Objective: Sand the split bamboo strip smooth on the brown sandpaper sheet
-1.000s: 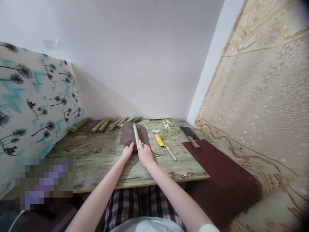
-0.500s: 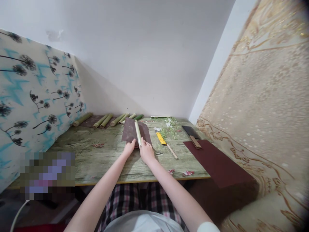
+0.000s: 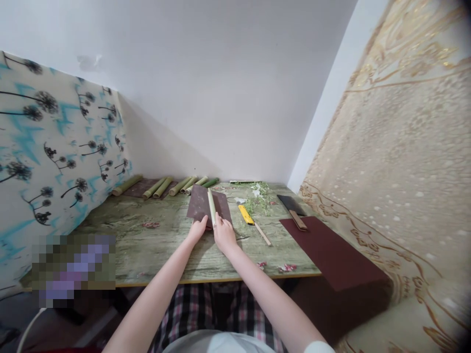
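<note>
A pale green bamboo stick lies lengthwise on a dark brown sheet of sandpaper in the middle of the green wood-grain table. My right hand grips the near end of the stick with its fingers closed round it. My left hand rests on the near edge of the sandpaper just left of the stick, fingers pressed down together.
Several green bamboo pieces lie in a row along the back wall. A yellow utility knife, a thin wooden stick, leafy scraps, a cleaver and a large maroon sheet lie to the right.
The stick has slid a little farther away over the sandpaper with my right hand; the view has shifted slightly. My left hand stays on the sheet's near edge.
</note>
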`<state>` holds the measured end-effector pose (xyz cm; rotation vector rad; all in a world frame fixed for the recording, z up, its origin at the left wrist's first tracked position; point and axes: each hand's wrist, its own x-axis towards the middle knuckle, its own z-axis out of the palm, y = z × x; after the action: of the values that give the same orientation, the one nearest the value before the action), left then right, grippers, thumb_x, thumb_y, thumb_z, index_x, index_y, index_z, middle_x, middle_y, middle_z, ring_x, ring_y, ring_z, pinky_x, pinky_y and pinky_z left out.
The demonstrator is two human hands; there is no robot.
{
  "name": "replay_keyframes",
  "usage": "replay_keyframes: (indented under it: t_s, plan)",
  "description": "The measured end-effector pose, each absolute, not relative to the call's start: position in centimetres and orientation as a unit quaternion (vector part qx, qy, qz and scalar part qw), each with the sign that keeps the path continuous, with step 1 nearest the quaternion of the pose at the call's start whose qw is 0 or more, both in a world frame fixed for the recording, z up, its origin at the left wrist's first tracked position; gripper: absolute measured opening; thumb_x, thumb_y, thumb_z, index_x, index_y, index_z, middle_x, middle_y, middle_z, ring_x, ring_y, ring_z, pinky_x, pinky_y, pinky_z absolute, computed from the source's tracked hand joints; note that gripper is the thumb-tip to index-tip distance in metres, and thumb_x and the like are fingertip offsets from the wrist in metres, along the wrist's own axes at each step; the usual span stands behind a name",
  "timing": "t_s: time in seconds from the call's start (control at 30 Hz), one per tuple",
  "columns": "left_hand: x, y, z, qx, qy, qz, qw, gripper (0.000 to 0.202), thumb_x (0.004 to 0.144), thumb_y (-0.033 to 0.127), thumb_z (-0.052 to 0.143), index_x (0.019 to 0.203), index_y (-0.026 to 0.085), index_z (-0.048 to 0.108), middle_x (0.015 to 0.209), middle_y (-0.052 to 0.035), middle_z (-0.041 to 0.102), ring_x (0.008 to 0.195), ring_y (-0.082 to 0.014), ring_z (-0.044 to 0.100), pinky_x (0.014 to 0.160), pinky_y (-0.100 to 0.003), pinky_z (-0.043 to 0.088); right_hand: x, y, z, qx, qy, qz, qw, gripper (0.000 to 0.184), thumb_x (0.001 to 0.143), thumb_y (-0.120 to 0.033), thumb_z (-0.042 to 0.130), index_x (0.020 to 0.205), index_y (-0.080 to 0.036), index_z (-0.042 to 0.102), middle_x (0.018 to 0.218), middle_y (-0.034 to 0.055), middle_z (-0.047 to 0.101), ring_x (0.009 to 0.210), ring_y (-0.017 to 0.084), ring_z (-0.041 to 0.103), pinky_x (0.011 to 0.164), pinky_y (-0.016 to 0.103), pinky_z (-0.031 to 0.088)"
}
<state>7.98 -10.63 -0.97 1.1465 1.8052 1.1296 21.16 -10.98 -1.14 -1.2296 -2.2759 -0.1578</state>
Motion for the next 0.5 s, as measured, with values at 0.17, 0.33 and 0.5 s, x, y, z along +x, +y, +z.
replay_keyframes:
  t_s: [0.17, 0.33, 0.5]
  plan:
    - [7.82, -10.43, -1.51, 0.459, 0.66, 0.45, 0.389, 0.049, 0.074, 0.05, 0.038, 0.065, 0.01, 0.066, 0.063, -0.0111, 0.066, 0.071, -0.0212, 0.063, 0.071, -0.025, 0.045, 21.12, -10.64, -1.38, -0.472, -0.84, -0.057, 0.26, 0.049, 0.087, -0.021, 0.027, 0.133, -0.009, 0.018, 0.117, 0.0136, 0.048, 0.108, 0.017, 0.042, 0.094, 0.03, 0.023]
    - [7.63, -10.18, -1.78, 0.454, 0.66, 0.463, 0.381, 0.046, 0.073, 0.05, 0.04, 0.067, 0.011, 0.065, 0.066, -0.0107, 0.067, 0.071, -0.0206, 0.063, 0.068, -0.024, 0.046, 21.12, -10.76, -1.14, -0.462, -0.847, -0.05, 0.26, 0.049, 0.086, -0.022, 0.029, 0.133, -0.009, 0.02, 0.12, 0.0129, 0.047, 0.109, 0.017, 0.041, 0.095, 0.029, 0.023]
    - [7.77, -10.26, -1.65, 0.474, 0.652, 0.454, 0.38, 0.046, 0.071, 0.051, 0.044, 0.063, 0.01, 0.064, 0.061, -0.0106, 0.066, 0.064, -0.02, 0.063, 0.064, -0.023, 0.047, 21.3, -10.71, -0.99, -0.461, -0.844, -0.035, 0.272, 0.049, 0.086, -0.021, 0.028, 0.132, -0.008, 0.021, 0.117, 0.0123, 0.05, 0.106, 0.017, 0.043, 0.093, 0.028, 0.025]
